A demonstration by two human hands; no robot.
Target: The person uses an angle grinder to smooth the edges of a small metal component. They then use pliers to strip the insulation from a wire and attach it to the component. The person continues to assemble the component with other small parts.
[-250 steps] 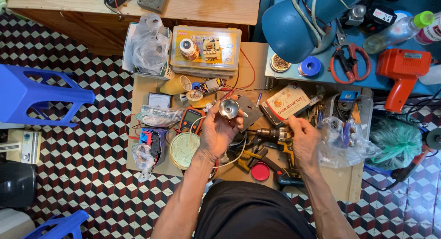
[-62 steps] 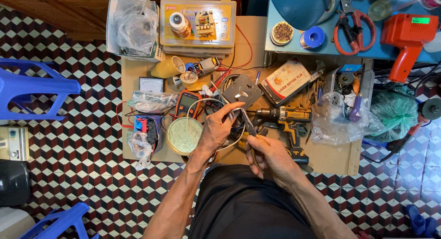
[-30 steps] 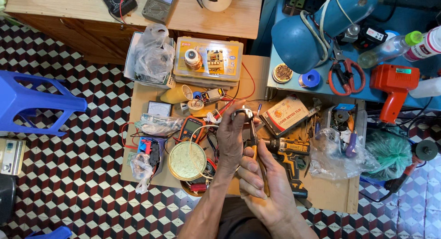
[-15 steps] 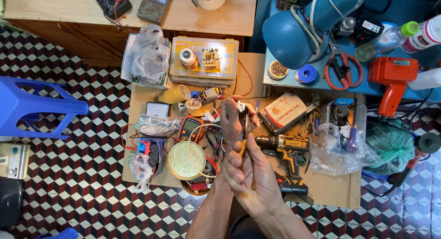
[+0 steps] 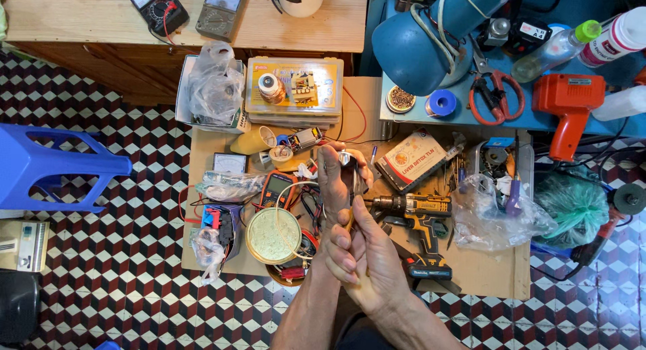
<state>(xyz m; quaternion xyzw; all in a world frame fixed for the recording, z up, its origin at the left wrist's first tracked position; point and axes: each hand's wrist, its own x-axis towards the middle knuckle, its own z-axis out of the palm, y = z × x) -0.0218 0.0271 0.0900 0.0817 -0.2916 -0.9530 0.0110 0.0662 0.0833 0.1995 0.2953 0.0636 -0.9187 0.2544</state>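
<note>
Two hands meet above the cluttered surface (image 5: 498,283): left hand (image 5: 336,182) clasps a small metal part (image 5: 348,163), right hand (image 5: 360,256) grips a screwdriver (image 5: 351,215) against it, beside the cordless drill (image 5: 414,212).

Light here is bright and even, soft daylight-like, with no single source I can pick out. Shadows are faint and short, pooling just under the hands (image 5: 350,236) and beneath the tabletop (image 5: 350,101) edge. Small glare spots sit on the blue lamp shade (image 5: 410,47) at one o'clock and on the clear plastic bags (image 5: 494,212) at three o'clock. Focus is crisp at centre; the checkered floor (image 5: 101,269) bends slightly toward nine o'clock.
</note>
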